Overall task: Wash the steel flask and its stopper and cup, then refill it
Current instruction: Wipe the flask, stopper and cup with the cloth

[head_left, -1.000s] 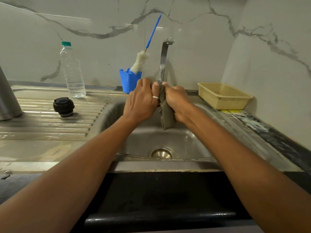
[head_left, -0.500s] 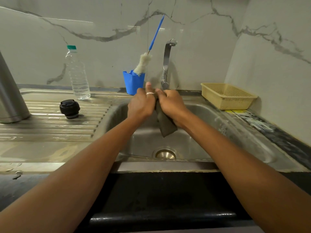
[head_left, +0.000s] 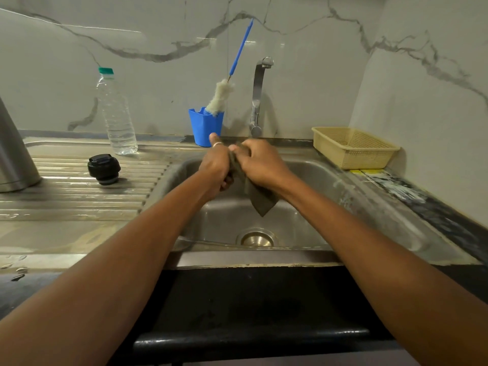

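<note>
While the tall brushed-steel flask (head_left: pixel 13 154) stands upright at the far left edge of my view, on the ribbed steel drainboard (head_left: pixel 66 196), I see only part of its body; the top is cut off. The round black stopper (head_left: pixel 103 169) sits on the same drainboard, to the right of the flask and apart from it, nearer the basin. I cannot make out the flask's cup anywhere.

Over the steel sink basin (head_left: pixel 311 180), both hands meet on a limp grey-green cloth (head_left: pixel 260 200). The left hand (head_left: pixel 215 171) has its fingers curled round the cloth's upper part, with one ringed finger sticking up. The right hand (head_left: pixel 260 165) grips the cloth from the other side, fingers closed over it, and a pointed corner hangs down below the wrist, above the round drain (head_left: pixel 257 237).

Behind the hands stands the curved steel tap (head_left: pixel 257 96). Just left of it a blue plastic holder (head_left: pixel 206 128) carries a white fluffy bottle brush with a blue handle (head_left: pixel 220 97), leaning right. A clear plastic water bottle with a green cap (head_left: pixel 117 122) stands at the drainboard's back edge. A pale yellow mesh basket (head_left: pixel 353 154) sits on the counter right of the sink.
</note>
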Demonstrator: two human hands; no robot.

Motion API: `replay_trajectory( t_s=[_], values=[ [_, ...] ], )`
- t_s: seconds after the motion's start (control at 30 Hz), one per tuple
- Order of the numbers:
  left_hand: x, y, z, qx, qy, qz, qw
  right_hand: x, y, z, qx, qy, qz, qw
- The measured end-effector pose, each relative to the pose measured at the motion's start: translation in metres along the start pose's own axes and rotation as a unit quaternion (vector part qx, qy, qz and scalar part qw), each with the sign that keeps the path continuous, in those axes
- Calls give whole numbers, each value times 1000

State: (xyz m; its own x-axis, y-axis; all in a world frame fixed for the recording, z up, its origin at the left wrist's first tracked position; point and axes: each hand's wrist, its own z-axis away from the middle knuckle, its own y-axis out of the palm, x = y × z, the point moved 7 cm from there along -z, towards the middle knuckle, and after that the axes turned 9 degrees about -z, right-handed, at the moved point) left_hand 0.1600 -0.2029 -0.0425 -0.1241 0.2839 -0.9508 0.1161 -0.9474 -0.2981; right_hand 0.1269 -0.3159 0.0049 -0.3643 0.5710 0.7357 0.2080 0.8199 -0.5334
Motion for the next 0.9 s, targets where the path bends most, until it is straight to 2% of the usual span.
replay_trajectory(
  t_s=[0.07,0.17,0.27,0.37,0.43,0.57,0.63,0.7,0.73,0.8,0.83,0.9],
  values=[
    [10,-1,-1,49,-54,56,996,8,9,3,32,-52,51,997],
    [7,-3,-2,69,-36,59,995,11,5,3,25,-61,45,997],
    [2,4,-2,63,-26,50,996,5,-5,-2,-5,-17,19,1000],
    [1,12,-6,64,-8,22,998,-12,-11,-5,-24,58,-59,996],
    [-1,14,-8,62,5,10,998,-16,-13,-5,-40,75,-97,992],
    [-12,6,-8,2,83,-13,996,-13,-9,-6,-45,72,-136,987],
    [-18,-2,-7,-34,144,-15,989,-12,-4,-7,-26,76,-174,981],
    [-21,-6,-6,-38,166,-1,985,-11,-2,-8,-1,67,-211,975],
    [-19,-7,-9,-22,148,21,989,-8,-1,-7,15,54,-227,972],
    [-10,0,-13,60,48,105,991,-5,2,-6,49,16,-218,975],
    [-3,2,-14,98,-2,140,985,-4,3,-6,65,-7,-176,982],
    [7,1,-14,118,-54,141,981,-1,6,-4,95,-42,-80,991]
  ],
)
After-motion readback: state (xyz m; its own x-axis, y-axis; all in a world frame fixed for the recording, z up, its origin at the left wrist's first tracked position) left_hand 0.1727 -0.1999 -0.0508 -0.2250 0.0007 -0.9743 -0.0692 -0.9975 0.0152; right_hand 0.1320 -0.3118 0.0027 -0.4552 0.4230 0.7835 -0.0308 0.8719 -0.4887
